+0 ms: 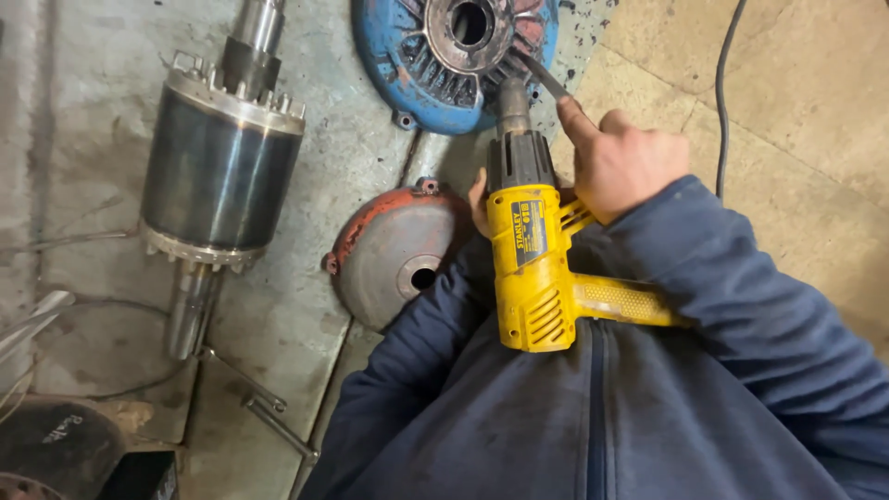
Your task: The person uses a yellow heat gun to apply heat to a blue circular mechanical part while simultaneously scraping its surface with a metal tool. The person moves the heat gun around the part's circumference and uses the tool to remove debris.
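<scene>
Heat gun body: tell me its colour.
Yellow, with a black front collar and grey metal nozzle; the heat gun shows best in the head view.

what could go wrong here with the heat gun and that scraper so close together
The heat gun nozzle sits right beside the right hand, so hot air could burn its fingers. The thin blade pressed against the blue end cover might slip. The left hand is mostly hidden behind the gun.
</scene>
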